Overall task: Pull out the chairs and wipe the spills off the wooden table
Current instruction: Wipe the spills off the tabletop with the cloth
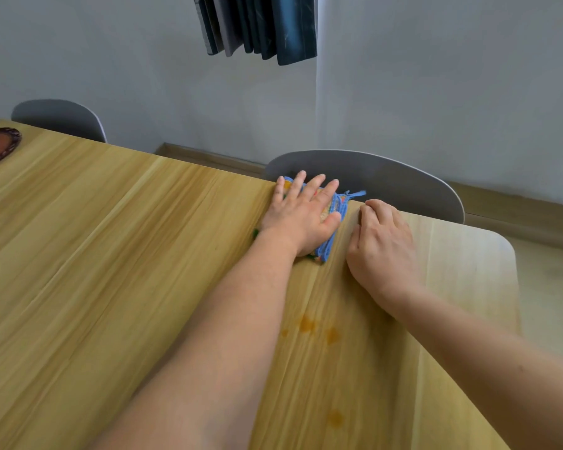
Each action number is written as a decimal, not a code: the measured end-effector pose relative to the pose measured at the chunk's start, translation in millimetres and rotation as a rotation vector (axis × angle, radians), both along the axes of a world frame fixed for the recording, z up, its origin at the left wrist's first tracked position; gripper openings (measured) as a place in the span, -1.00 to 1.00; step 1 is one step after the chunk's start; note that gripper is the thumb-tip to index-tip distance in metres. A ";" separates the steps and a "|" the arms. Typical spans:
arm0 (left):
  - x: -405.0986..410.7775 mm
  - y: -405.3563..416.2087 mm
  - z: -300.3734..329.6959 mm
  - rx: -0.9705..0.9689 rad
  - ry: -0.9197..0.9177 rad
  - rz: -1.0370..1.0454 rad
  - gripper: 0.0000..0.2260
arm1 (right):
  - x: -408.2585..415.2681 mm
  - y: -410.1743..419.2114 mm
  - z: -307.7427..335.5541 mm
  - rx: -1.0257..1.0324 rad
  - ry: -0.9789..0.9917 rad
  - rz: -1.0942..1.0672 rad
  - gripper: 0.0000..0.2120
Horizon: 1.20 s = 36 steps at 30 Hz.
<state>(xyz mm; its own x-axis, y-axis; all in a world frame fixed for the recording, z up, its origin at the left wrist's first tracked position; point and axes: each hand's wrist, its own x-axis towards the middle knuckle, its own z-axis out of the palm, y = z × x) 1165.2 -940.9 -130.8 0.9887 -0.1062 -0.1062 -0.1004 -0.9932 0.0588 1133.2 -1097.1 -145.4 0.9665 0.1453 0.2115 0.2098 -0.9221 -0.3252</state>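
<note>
Left hand (301,216) presses the cloth (330,219) flat at tabletop (111,254) far edge, fingers spread. Right hand (382,245) just beside, fingers curled, holding nothing. 4 orange spills (307,324) nearer. 2 chairs (403,186) behind.

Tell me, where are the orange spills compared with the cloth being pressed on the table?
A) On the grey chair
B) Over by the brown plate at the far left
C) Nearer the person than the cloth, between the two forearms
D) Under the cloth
C: the orange spills lie on the bare wooden table nearer the person than the cloth, which the left hand presses flat at the far edge.
</note>
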 end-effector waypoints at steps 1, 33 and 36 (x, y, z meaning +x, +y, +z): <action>0.2 -0.6 -0.4 0.005 0.001 -0.003 -0.44 | 0.0 0.0 0.0 -0.004 -0.001 0.007 -0.68; -184.7 32.3 -0.3 0.052 0.075 0.043 -0.36 | -6.6 -0.5 15.3 -0.023 0.067 0.037 -0.58; -184.7 32.3 -0.4 0.058 0.075 0.047 -0.36 | -7.4 -0.7 14.9 -0.022 0.065 0.039 -0.59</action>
<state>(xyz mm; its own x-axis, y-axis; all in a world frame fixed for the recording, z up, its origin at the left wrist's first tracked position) 980.5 -908.6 -131.2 0.9815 -0.0511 -0.1847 -0.0508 -0.9987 0.0064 1125.7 -1097.8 -130.5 0.9717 0.1871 0.1443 0.2247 -0.9208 -0.3187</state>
